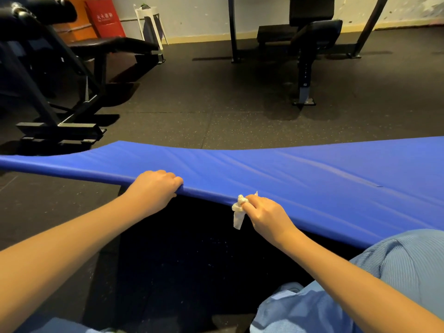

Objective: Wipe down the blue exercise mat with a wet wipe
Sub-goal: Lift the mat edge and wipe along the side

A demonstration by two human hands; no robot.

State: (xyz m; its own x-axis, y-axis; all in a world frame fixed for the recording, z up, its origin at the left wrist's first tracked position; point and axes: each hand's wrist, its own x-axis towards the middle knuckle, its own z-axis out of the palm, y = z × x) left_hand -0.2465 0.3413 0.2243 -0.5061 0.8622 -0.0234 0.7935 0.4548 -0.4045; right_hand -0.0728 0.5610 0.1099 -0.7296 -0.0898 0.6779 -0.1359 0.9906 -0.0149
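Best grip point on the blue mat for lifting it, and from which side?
Probably the near long edge of the mat, approached from the person's side. That edge is raised off the floor and thin enough to wrap fingers over; the left hand already clamps it so. The right hand pinches the wipe against the same edge.

mat top (300,174) bare, benches (79,75) beyond

Black weight benches (72,68) stand on dark speckled rubber floor (192,104)
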